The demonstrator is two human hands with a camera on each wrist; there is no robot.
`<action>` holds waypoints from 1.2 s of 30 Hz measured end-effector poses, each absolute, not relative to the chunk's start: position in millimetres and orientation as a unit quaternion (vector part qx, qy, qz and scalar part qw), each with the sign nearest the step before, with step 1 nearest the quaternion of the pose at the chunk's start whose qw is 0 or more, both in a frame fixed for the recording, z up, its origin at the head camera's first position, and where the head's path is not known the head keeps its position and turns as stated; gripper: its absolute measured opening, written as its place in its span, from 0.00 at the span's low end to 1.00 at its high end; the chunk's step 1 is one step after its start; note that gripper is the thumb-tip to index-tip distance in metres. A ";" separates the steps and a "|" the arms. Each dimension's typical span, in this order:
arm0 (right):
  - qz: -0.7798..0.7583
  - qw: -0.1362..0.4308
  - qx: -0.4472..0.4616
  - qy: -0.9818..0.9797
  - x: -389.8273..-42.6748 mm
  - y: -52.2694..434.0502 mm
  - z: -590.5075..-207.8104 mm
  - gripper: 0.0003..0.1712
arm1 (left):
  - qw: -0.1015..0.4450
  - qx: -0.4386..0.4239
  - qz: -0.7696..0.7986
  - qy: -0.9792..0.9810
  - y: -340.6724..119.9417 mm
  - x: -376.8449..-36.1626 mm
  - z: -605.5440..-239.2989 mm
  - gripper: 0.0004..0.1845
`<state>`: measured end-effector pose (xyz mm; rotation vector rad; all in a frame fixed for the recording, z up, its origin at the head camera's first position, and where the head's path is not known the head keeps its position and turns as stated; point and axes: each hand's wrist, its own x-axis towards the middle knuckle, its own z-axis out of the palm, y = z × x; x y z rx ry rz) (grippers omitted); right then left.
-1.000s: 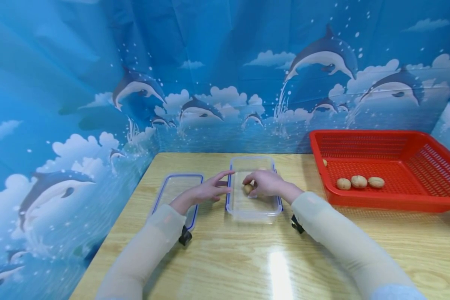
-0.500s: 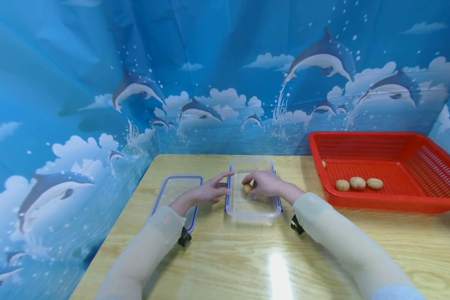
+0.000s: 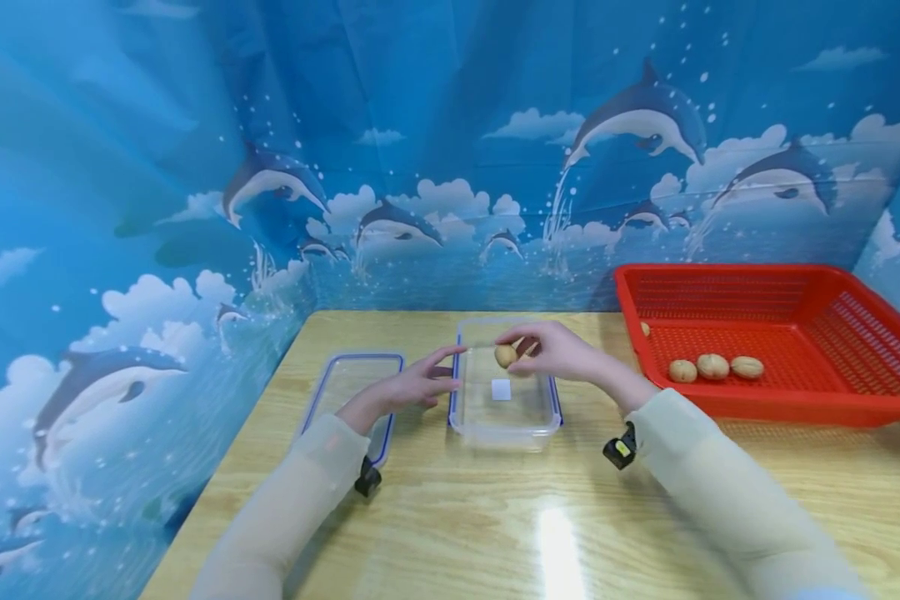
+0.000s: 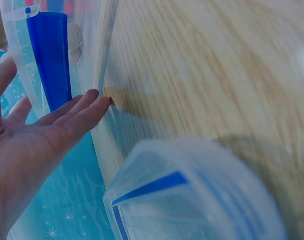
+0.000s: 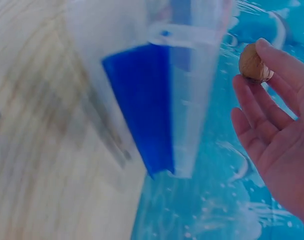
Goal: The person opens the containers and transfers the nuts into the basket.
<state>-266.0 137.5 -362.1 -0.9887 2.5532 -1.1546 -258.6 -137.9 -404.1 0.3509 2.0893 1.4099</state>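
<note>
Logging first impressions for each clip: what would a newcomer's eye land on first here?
Probably the right hand pinching a walnut just above the clear container at the table's middle, the left hand flat against its side. Next, the red basket at right holding three more walnuts.

Right hand lifted out of the clear container, now above its far end near frame centre, pinching the walnut at fingertips. A white square label on the container floor now uncovered.
</note>
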 end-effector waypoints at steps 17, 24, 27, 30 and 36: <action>-0.433 0.009 -0.244 0.868 -241.2 221.3 -325.8 0.27 | 0.290 0.147 0.534 0.780 -140.8 -258.1 -407.5 0.34; -0.403 -0.038 -0.192 0.894 -233.6 264.3 -322.5 0.30 | 0.288 0.145 0.533 0.782 -141.1 -257.8 -407.0 0.34; -0.398 -0.041 -0.155 0.903 -233.1 283.9 -324.1 0.32 | 0.290 0.150 0.532 0.781 -141.5 -257.7 -406.9 0.34; -0.386 -0.036 -0.124 0.913 -235.0 302.5 -327.7 0.33 | 0.293 0.151 0.532 0.780 -142.2 -258.3 -407.3 0.35; -0.357 -0.017 -0.095 0.929 -242.1 331.1 -338.7 0.36 | 0.292 0.151 0.528 0.783 -142.6 -259.2 -408.0 0.34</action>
